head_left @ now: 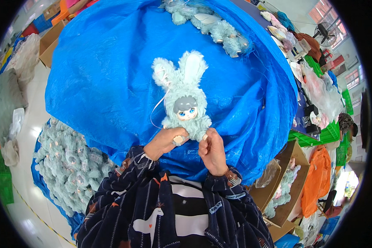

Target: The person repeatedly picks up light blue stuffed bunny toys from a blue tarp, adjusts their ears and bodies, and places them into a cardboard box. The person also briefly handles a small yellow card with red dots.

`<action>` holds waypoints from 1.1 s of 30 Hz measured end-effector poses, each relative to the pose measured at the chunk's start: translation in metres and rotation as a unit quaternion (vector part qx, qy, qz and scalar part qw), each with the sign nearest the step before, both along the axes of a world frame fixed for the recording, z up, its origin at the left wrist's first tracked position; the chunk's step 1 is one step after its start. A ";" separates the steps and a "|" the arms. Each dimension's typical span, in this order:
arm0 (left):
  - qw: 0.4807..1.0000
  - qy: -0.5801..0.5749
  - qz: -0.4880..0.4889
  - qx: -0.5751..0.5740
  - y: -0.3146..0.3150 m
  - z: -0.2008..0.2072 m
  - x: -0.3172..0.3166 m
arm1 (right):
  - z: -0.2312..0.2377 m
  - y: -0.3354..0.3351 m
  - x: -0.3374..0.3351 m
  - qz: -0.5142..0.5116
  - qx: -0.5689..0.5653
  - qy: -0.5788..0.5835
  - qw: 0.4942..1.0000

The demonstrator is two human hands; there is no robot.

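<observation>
A pale blue-green plush bunny doll point(185, 101) lies face up before me, with tall ears, a grey fringe and blue eyes. My left hand point(165, 141) is closed round its lower left side, by one foot. The fingers of my right hand point(213, 151) pinch the foot at its lower right. A thin pale ribbon point(155, 110) hangs in a loop from the ear on the left down past the doll's side. Beneath it spreads a blue plastic sheet point(107, 82).
More plush dolls point(219, 31) lie along the sheet's far edge. A large heap of similar dolls point(70, 165) is at lower left. To the right stand a cardboard box point(299, 173) with dolls inside, an orange cloth point(317, 180) and a green crate point(306, 139).
</observation>
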State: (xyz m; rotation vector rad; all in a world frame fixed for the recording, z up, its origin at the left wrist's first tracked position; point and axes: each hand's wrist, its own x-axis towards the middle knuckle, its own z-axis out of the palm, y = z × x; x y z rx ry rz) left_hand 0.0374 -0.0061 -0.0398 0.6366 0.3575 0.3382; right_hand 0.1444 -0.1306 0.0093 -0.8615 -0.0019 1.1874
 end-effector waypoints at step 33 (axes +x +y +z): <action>0.806 0.005 0.262 0.531 -0.001 -0.040 -0.094 | -0.014 0.011 -0.064 0.269 -0.010 -0.224 0.937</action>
